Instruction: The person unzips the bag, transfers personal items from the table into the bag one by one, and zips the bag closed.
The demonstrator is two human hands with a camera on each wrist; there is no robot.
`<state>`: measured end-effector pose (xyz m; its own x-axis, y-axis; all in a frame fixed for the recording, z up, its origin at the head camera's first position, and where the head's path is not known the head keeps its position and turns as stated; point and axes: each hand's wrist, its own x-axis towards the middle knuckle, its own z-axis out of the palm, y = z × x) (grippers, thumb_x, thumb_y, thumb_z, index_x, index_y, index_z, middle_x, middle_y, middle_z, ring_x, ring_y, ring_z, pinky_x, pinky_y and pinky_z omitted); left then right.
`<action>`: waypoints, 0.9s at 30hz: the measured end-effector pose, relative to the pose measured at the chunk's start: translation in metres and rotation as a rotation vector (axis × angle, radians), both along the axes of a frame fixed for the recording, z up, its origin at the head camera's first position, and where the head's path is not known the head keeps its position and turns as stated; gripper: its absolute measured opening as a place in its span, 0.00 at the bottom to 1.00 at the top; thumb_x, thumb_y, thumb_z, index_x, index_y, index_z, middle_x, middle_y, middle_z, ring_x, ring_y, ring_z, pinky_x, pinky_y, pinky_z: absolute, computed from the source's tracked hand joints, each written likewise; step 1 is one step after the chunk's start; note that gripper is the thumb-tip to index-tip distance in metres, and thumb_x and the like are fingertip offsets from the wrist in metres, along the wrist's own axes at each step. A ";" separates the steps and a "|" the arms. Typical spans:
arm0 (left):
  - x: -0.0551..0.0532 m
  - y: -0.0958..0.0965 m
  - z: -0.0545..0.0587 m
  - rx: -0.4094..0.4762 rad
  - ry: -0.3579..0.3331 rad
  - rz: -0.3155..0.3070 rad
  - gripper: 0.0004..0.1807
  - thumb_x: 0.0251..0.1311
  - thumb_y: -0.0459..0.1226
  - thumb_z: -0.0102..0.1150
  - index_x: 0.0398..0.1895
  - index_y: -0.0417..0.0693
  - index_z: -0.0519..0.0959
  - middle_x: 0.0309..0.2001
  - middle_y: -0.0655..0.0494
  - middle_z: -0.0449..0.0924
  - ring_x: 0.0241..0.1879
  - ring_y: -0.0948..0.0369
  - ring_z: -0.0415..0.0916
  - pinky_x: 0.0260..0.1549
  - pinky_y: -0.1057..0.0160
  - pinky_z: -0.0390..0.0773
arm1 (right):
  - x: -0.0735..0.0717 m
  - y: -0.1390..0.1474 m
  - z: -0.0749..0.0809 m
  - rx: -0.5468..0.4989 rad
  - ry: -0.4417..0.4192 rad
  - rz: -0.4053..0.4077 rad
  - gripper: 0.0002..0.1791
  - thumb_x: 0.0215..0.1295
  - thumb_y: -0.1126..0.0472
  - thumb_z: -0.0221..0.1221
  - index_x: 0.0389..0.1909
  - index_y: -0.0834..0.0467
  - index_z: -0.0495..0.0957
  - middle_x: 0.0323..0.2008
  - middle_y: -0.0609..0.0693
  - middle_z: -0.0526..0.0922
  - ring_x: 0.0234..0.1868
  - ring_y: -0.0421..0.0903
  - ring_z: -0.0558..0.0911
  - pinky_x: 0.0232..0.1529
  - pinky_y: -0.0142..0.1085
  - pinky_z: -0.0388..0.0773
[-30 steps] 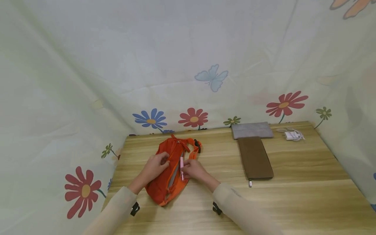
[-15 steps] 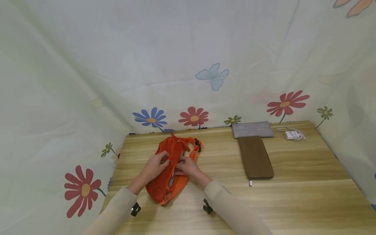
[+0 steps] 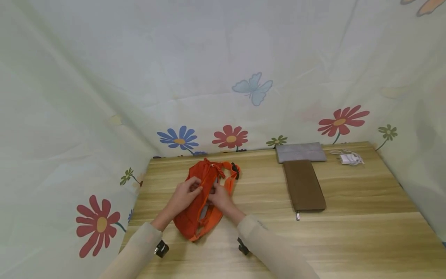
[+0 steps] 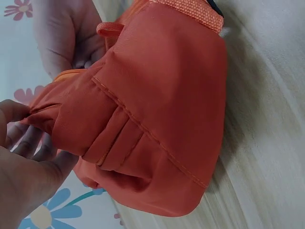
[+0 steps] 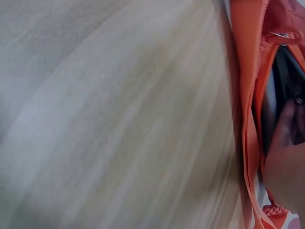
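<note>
An orange-red sling bag (image 3: 188, 221) lies on the wooden table, its zipped opening spread. On the bag's left side, my left hand (image 3: 182, 197) pinches a fold of the fabric; the left wrist view shows thumb and fingers (image 4: 35, 143) gripping it. My right hand (image 3: 220, 198) reaches into the opening from the right. In the right wrist view, the right hand (image 5: 286, 164) has its fingers inside the dark interior, past the orange zip edge (image 5: 252, 90). Whatever those fingers hold is hidden; the pink tube seen earlier is out of sight.
To the right lies a brown zip pouch (image 3: 304, 186), touching or overlapping a flat grey case (image 3: 301, 152) at the table's back edge. A white charger with a coiled cable (image 3: 349, 158) is at the back right. Printed fabric walls (image 3: 195, 97) stand behind and beside the table.
My right hand has moved left into the bag's opening with the pink tube, which has gone from view. The left hand keeps its pinch on the bag.
</note>
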<state>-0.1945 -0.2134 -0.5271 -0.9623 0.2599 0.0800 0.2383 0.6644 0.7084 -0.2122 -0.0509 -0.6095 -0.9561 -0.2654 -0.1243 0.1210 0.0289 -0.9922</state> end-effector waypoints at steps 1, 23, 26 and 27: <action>0.000 0.000 0.000 0.013 -0.008 0.004 0.07 0.70 0.37 0.61 0.47 0.48 0.81 0.39 0.56 0.85 0.39 0.61 0.82 0.41 0.58 0.81 | -0.001 -0.001 0.000 0.062 0.048 -0.029 0.15 0.64 0.73 0.58 0.52 0.67 0.79 0.38 0.57 0.85 0.33 0.45 0.83 0.32 0.37 0.82; -0.004 -0.005 -0.003 0.073 -0.001 0.024 0.07 0.69 0.35 0.61 0.47 0.45 0.81 0.37 0.55 0.84 0.38 0.60 0.80 0.40 0.60 0.80 | 0.003 -0.008 0.011 -0.088 -0.086 0.159 0.19 0.75 0.68 0.52 0.64 0.63 0.74 0.48 0.61 0.84 0.36 0.55 0.86 0.31 0.48 0.86; -0.004 -0.006 -0.004 0.072 -0.007 0.022 0.07 0.70 0.35 0.61 0.47 0.46 0.81 0.37 0.56 0.84 0.39 0.61 0.81 0.41 0.61 0.80 | 0.003 -0.007 0.010 -0.104 -0.079 0.157 0.19 0.74 0.69 0.52 0.64 0.64 0.74 0.48 0.62 0.84 0.37 0.55 0.86 0.32 0.49 0.86; -0.004 -0.006 -0.004 0.070 -0.009 0.020 0.07 0.70 0.36 0.61 0.47 0.46 0.81 0.37 0.56 0.84 0.39 0.61 0.81 0.40 0.61 0.80 | 0.002 -0.006 0.010 -0.117 -0.083 0.155 0.19 0.74 0.69 0.51 0.64 0.65 0.73 0.49 0.63 0.84 0.37 0.56 0.86 0.33 0.49 0.86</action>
